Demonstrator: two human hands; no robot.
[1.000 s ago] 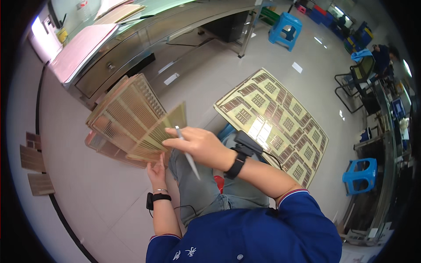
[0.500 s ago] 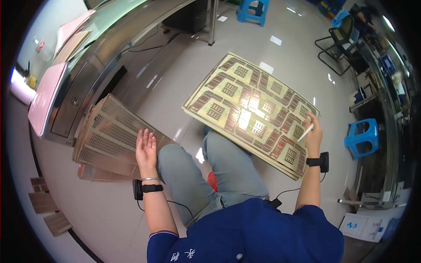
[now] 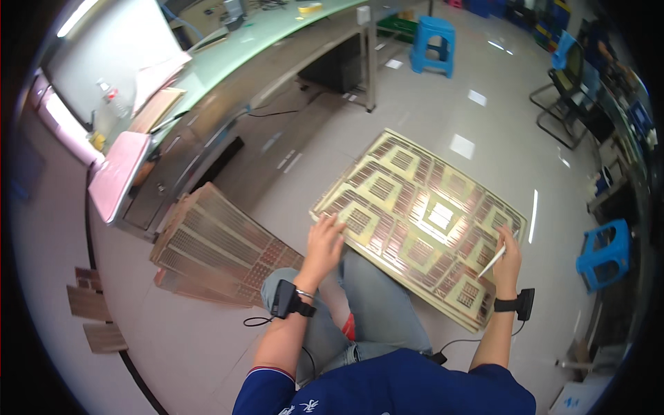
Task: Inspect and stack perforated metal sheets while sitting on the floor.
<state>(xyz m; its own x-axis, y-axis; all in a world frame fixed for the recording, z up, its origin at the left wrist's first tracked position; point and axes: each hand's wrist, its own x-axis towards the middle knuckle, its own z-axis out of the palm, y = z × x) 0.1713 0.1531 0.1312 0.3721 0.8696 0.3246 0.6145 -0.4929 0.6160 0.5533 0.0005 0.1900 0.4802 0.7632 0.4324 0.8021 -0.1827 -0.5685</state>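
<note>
Two hands now on the large copper panel (image 3: 422,225) across the knees: left hand (image 3: 324,238) has left the floor stack (image 3: 221,249), fingers flat on the near-left corner; right hand (image 3: 508,252) pinches a white pen (image 3: 492,261), seemingly steadying the right edge.

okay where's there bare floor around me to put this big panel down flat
Bare grey tiled floor lies ahead, between the large gold-patterned copper panel, the blue plastic stool and the steel workbench. A smaller patch sits lower left. The left is crowded by the stack of brown perforated sheets; the right by another blue stool.
</note>
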